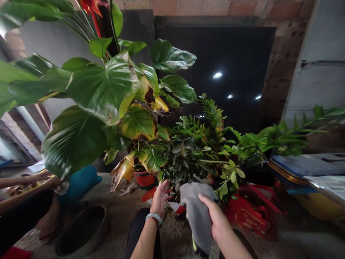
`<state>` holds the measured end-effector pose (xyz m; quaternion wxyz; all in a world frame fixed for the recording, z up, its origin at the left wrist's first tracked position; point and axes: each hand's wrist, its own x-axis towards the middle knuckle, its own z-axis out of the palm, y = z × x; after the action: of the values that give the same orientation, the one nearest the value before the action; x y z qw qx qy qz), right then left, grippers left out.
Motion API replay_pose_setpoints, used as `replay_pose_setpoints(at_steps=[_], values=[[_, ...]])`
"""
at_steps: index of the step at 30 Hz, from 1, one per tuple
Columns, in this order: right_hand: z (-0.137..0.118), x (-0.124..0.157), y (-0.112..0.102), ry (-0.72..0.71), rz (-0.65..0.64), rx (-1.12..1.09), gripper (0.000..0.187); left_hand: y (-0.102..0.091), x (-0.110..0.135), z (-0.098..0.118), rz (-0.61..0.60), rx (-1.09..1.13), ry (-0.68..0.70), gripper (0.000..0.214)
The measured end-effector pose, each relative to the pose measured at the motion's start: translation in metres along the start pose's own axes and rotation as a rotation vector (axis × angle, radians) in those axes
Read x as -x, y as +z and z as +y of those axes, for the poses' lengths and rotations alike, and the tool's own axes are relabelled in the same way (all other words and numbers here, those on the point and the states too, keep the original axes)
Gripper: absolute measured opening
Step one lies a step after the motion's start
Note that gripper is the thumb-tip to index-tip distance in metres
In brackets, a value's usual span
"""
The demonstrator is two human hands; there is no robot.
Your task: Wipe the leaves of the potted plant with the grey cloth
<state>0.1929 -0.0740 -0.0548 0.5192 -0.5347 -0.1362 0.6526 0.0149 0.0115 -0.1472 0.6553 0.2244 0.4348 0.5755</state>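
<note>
A grey cloth (198, 212) with a yellow edge hangs from my right hand (214, 216), its thumb lying over the cloth. My left hand (161, 199), with a pale bangle (154, 217) at the wrist, is raised just left of the cloth. Its fingers are apart and nothing shows in them. Beyond both hands stands a dense plant with small dark leaves (185, 154). To the left a big plant with broad glossy leaves (104, 84) leans over; several leaves, such as the yellowed leaf (138, 122), have brown edges.
Another person's arms (27, 187) reach in at the left, near a blue bag-like thing (81, 183). A round basin (81, 230) stands on the floor. Red bags (250, 212) lie at the right, near a stacked table edge (309, 165). A dark panel (215, 72) stands behind.
</note>
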Motion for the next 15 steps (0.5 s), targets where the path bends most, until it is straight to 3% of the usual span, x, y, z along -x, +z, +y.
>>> replay_pose_setpoints(at_steps=[3, 7, 9, 11, 13, 15], values=[[0.002, 0.022, 0.001, -0.067, -0.046, -0.01, 0.035, 0.003, 0.002, 0.002, 0.017, -0.002, 0.003, 0.05], [-0.065, 0.023, 0.02, -0.4, 0.015, -0.178, 0.038, 0.006, 0.005, 0.002, 0.005, 0.008, 0.012, 0.053], [-0.088, 0.012, 0.027, -0.439, 0.055, -0.274, 0.031, 0.006, 0.005, 0.001, -0.008, 0.0, 0.005, 0.055], [-0.085, 0.001, 0.029, -0.315, 0.061, -0.251, 0.018, 0.005, 0.005, -0.001, -0.015, -0.005, 0.004, 0.056], [-0.06, -0.002, 0.023, -0.123, 0.036, -0.135, 0.01, 0.003, 0.004, -0.004, -0.016, -0.002, 0.019, 0.057], [-0.029, 0.003, 0.015, 0.045, -0.01, -0.044, 0.015, 0.002, 0.003, -0.005, -0.016, -0.008, 0.038, 0.059]])
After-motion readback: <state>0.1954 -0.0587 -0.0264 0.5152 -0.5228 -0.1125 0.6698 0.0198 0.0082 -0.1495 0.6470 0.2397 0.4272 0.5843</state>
